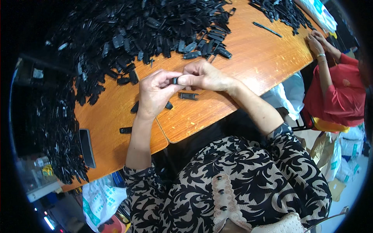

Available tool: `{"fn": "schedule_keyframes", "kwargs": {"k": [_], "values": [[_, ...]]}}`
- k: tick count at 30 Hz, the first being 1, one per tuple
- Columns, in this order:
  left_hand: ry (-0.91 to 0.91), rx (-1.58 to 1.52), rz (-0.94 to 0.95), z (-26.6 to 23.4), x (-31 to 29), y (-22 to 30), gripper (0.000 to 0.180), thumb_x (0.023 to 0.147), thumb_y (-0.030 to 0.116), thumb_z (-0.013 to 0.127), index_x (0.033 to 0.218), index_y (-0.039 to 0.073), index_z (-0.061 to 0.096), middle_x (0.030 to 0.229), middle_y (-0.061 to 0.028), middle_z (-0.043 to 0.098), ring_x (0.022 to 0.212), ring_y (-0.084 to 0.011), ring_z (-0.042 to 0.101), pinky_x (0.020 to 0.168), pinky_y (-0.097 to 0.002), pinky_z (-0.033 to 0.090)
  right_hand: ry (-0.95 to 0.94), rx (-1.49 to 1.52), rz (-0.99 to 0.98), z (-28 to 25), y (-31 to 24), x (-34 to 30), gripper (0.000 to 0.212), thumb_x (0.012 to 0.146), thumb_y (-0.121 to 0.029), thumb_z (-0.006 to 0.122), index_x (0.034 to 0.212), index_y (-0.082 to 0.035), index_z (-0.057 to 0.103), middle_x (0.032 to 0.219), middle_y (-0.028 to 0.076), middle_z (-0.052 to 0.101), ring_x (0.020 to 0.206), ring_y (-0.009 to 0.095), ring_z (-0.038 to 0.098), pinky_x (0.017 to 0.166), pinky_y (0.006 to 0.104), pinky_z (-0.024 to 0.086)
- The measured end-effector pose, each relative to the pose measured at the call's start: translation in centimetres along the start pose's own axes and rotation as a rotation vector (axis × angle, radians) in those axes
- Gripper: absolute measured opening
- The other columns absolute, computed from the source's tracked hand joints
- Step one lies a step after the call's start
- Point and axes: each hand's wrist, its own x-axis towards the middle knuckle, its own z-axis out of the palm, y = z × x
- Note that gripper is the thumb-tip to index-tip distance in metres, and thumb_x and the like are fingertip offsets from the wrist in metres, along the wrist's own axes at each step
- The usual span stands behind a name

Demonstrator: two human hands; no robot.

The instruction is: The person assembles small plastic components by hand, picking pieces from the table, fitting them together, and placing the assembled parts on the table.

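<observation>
My left hand (154, 91) and my right hand (204, 77) meet above the wooden table, fingertips pinched together. Between them is a small black plastic piece (175, 80), mostly covered by the fingers, so its full shape is hidden. Just below my right hand a black plastic clip-like part (188, 96) lies on the table. Two more dark parts lie on either side of my left wrist, partly hidden by it. Left of my left forearm rests another black part (125, 130).
A huge heap of black plastic parts (128, 35) covers the table's far and left side. A phone (87, 148) lies at the left edge, a pen (267, 29) at the far right. A smaller black pile (278, 11) is near a person in red (334, 93). Plastic bags (289, 93) hang beside the table.
</observation>
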Motion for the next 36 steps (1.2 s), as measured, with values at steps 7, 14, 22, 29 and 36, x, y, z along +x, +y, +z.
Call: {"fn": "schedule_keyframes", "kwargs": {"k": [7,14,22,29,36], "values": [[-0.046,0.518,0.039,0.2,-0.3,1.1,0.025,0.072,0.002,0.081,0.093,0.003,0.068,0.096,-0.0069,0.066,0.077,-0.0178,0.063,0.068,-0.0301,0.051,0.174,-0.524,-0.059,1.1,-1.4,-1.2,0.038,0.093,-0.037,0.067,0.08,-0.001,0.07,0.069,0.019,0.066,0.063,0.031,0.065,0.059,0.0426,0.049],[-0.364,0.84,0.324,3.2,-1.9,3.6,0.019,0.075,0.004,0.078,0.092,0.002,0.068,0.104,-0.0123,0.065,0.1,-0.0289,0.062,0.089,-0.0382,0.048,0.551,-0.96,-0.393,-5.1,0.3,-4.8,0.015,0.089,-0.019,0.067,0.1,-0.009,0.071,0.09,0.012,0.064,0.084,0.03,0.065,0.069,0.0413,0.054],[0.008,0.912,0.162,-3.0,-6.5,1.5,0.033,0.076,0.003,0.077,0.108,0.002,0.069,0.101,-0.0143,0.064,0.094,-0.0291,0.063,0.082,-0.036,0.051,0.502,-1.193,-0.496,-3.6,-0.2,-3.0,0.019,0.083,-0.022,0.073,0.096,-0.008,0.07,0.095,0.008,0.059,0.092,0.028,0.059,0.072,0.04,0.052],[0.288,0.709,-0.081,-6.8,-8.7,3.0,0.051,0.076,0.003,0.078,0.125,0.001,0.065,0.112,-0.009,0.064,0.096,-0.0179,0.061,0.09,-0.0285,0.049,0.436,-1.241,-0.605,-3.4,-0.1,-2.9,0.02,0.08,-0.016,0.077,0.095,-0.006,0.07,0.101,0.007,0.063,0.093,0.026,0.059,0.077,0.037,0.052],[0.259,0.76,-0.135,-8.0,-10.8,2.9,0.043,0.08,0.0,0.076,0.122,0.003,0.068,0.106,-0.0092,0.067,0.102,-0.0177,0.063,0.092,-0.0278,0.049,0.263,-1.224,-0.63,-0.9,-0.4,-2.6,0.025,0.082,-0.016,0.075,0.105,-0.01,0.068,0.1,0.007,0.061,0.094,0.028,0.057,0.085,0.0415,0.048]]}}
